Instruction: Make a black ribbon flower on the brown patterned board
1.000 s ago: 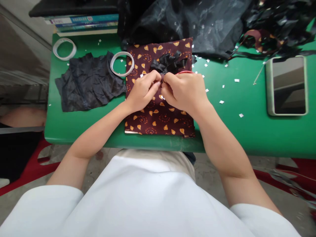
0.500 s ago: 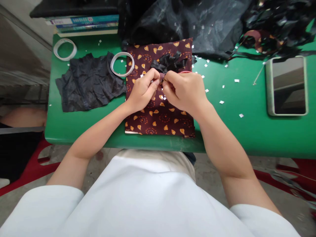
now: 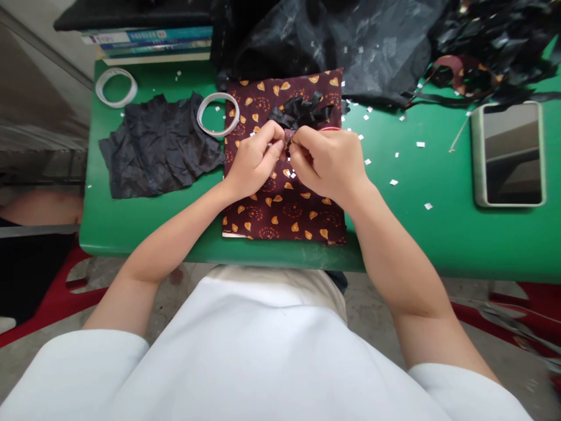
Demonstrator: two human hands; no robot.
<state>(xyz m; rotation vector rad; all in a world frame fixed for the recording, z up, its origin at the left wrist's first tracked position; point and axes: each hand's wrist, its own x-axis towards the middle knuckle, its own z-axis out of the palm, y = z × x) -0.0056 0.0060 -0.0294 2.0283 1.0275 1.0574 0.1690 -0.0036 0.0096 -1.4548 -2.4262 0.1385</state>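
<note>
Both hands meet over a flat, rectangular piece covered in maroon patterned cloth, which lies near the table's front edge. My left hand is closed in a pinch, thumb against fingertips. Opposite it, my right hand pinches too, its fingers curled. Between the fingertips shows a small maroon scrap of cloth, mostly hidden by the fingers. A bunch of black strips rests on the cloth just beyond my hands. Something with a red rim peeks out behind my right hand.
Left on the green table are crumpled black sheet and two tape rolls. Books and black plastic lie behind. At right are a phone, a maroon mask-like piece and scattered white bits.
</note>
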